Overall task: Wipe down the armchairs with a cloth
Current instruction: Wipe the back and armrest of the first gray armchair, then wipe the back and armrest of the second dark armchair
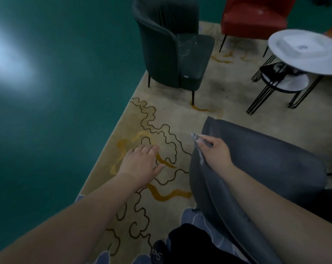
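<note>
**Cloth pressed to the near armchair's edge**

The right hand [215, 152] reaches forward with the forearm lying along the top rim of the nearest grey armchair [266, 164]. Its fingers are curled, the grip closed on a small pale, crumpled cloth [196, 139] that sits against the chair's upper edge; only a scrap of the fabric shows past the fingertips and below the thumb.

The left hand [140, 163] is stretched out over the rug [161, 119], palm down, fingers straight and close together, its grip released and carrying nothing. Whether it touches the rug cannot be told.

The near armchair is smooth, matte, leather-like and rounded, with a piped seam along its curved rim. A second dark green armchair [172, 52] stands at the rug's far edge, tub-shaped, on thin black legs, its seat speckled with pale marks. Beside it is a red chair [254, 16], also marked. Near the rug's right edge stands a round white tabletop [287, 60] on black wire legs. The rug is beige with wavy dark outlines and orange streaks; the floor [66, 73] beyond is glossy teal.
</note>
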Demonstrator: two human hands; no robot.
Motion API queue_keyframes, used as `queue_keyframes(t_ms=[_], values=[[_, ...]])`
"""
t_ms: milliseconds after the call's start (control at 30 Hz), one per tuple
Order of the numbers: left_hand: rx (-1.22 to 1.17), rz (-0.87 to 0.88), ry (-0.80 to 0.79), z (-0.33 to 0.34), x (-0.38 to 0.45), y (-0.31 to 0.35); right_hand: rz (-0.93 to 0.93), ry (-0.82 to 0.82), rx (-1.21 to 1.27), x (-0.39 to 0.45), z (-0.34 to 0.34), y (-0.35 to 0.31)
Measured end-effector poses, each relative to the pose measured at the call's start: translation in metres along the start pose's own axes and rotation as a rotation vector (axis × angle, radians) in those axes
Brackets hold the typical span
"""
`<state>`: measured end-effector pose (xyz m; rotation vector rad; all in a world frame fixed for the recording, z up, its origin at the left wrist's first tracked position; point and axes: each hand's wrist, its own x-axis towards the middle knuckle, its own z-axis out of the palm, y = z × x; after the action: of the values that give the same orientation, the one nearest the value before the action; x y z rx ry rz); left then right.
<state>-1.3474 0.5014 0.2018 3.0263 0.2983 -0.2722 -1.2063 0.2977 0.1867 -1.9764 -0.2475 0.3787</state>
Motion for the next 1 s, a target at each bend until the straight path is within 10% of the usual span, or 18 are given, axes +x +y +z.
queue_keyframes(t_ms=[1000], values=[[0.172, 0.130, -0.120, -0.087, 0.319, -0.174, 0.040, 0.177, -0.216, 0.291, 0.067, -0.097]])
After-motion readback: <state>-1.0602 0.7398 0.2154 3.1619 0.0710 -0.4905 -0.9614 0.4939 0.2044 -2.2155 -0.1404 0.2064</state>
